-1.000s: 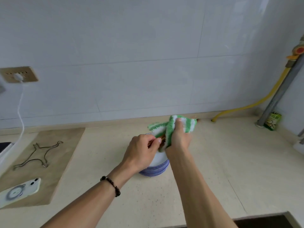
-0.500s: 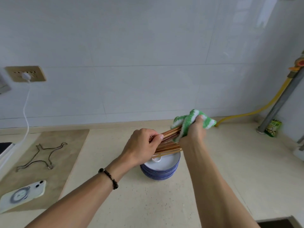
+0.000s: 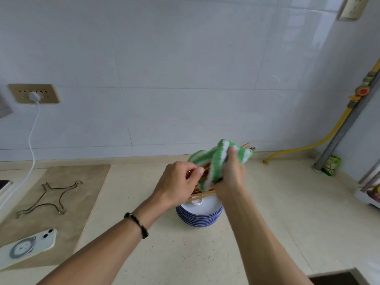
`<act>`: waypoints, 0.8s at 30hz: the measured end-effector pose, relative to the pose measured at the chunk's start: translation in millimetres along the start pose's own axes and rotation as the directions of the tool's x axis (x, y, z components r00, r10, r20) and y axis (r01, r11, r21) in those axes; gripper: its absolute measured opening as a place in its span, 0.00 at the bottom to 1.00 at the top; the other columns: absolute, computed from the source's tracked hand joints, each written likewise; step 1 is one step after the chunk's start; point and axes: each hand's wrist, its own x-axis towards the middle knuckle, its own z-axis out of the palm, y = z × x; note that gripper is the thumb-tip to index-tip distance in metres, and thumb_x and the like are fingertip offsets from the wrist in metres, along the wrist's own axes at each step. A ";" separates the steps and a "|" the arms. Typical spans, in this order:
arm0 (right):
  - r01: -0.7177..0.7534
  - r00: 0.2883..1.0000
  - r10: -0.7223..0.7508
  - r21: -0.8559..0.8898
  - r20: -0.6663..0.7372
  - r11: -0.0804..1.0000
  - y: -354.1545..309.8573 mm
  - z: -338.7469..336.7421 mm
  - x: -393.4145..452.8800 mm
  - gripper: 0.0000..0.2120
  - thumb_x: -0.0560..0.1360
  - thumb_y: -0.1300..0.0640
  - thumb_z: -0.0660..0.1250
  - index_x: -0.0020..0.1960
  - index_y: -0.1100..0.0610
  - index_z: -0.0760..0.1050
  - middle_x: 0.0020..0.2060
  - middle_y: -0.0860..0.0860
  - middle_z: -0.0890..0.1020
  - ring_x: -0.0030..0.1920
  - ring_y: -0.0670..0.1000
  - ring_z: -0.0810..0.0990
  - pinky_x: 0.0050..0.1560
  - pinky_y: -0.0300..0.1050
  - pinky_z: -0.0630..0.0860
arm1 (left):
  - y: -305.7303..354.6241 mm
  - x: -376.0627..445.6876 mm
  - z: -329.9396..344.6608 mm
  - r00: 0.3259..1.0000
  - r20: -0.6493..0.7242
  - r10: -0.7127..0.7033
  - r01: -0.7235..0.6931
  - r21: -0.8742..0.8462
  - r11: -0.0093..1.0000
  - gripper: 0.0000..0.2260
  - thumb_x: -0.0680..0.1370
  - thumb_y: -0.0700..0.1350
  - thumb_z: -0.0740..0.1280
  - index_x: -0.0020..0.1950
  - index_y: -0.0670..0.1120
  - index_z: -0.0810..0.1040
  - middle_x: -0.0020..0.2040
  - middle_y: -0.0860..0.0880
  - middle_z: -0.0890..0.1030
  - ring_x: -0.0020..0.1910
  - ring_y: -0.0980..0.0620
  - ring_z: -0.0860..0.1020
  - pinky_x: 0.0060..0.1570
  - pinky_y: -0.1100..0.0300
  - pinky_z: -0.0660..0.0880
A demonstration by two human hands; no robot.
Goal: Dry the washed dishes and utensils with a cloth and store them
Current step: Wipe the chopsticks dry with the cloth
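Tiled wall (image 3: 185,68) fills the upper half of the view, with a tan socket plate (image 3: 34,93) at the left carrying a white plug and cable (image 3: 30,140) that drops toward the left edge. Below it the pale speckled surface (image 3: 277,212) runs across the frame, and a darker brown mat (image 3: 82,192) lies on its left part. A grey pipe (image 3: 347,124) and a yellow hose (image 3: 304,149) come down in the right corner, with a small green packet (image 3: 331,165) at the pipe's foot. On the mat rest a bent wire trivet (image 3: 51,198) and, nearer the camera, a white phone (image 3: 26,246) lying back up.

Near the middle of the surface stands a stack of blue-rimmed plates (image 3: 199,215). Just above the stack both hands work a bundle of wooden chopsticks (image 3: 202,195), which lies roughly level. The left hand (image 3: 176,185), a dark bead bracelet (image 3: 136,224) on its wrist, has its fingers (image 3: 195,170) curled around the near end of the bundle. The right hand (image 3: 231,173) grips a green-and-white striped cloth (image 3: 216,161) wrapped around the sticks, thumb pressed on top; the far tips (image 3: 247,146) stick out beyond the cloth toward the wall
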 end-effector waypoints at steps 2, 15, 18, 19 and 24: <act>0.041 0.998 -0.037 0.080 -0.054 0.996 -18.7 -3.5 13.4 0.15 0.84 0.49 0.59 0.46 0.60 0.72 0.28 0.56 0.80 0.33 0.56 0.82 0.38 0.49 0.77 | 1.1 -0.7 -8.2 0.999 0.042 0.015 -0.017 0.037 0.999 0.20 0.81 0.50 0.65 0.32 0.43 0.74 0.25 0.52 0.68 0.27 0.53 0.64 0.30 0.55 0.61; 0.149 0.989 -0.148 -0.068 0.025 0.986 -25.4 5.5 -9.0 0.08 0.82 0.55 0.64 0.48 0.58 0.75 0.42 0.57 0.82 0.36 0.50 0.82 0.41 0.46 0.80 | 26.9 10.4 4.8 0.997 -0.074 0.014 -0.011 0.041 0.999 0.21 0.82 0.49 0.63 0.29 0.46 0.67 0.23 0.51 0.67 0.25 0.52 0.65 0.30 0.54 0.60; 0.037 0.960 0.006 -0.149 0.280 0.988 -15.5 3.8 -28.0 0.10 0.83 0.57 0.64 0.47 0.61 0.77 0.38 0.58 0.84 0.36 0.53 0.84 0.41 0.48 0.82 | 27.7 12.6 0.4 0.995 -0.097 0.013 -0.011 0.024 1.000 0.17 0.83 0.47 0.62 0.36 0.43 0.76 0.27 0.51 0.73 0.25 0.52 0.69 0.29 0.57 0.63; 0.039 0.948 0.018 -0.172 0.317 0.984 -17.7 0.1 -23.7 0.10 0.82 0.56 0.65 0.47 0.62 0.78 0.38 0.59 0.84 0.37 0.54 0.85 0.43 0.51 0.82 | 29.4 10.6 -1.2 0.997 -0.073 0.020 -0.018 0.019 1.000 0.17 0.83 0.48 0.62 0.37 0.44 0.77 0.28 0.50 0.75 0.26 0.53 0.70 0.29 0.57 0.65; 0.462 0.871 -0.183 -0.636 0.456 0.617 -40.4 -13.3 -9.6 0.09 0.78 0.52 0.67 0.45 0.58 0.77 0.39 0.56 0.85 0.40 0.56 0.85 0.48 0.55 0.82 | 39.4 6.6 -15.4 1.000 -0.016 0.027 -0.018 0.392 0.920 0.14 0.83 0.54 0.58 0.43 0.49 0.76 0.46 0.48 0.82 0.50 0.44 0.78 0.42 0.53 0.71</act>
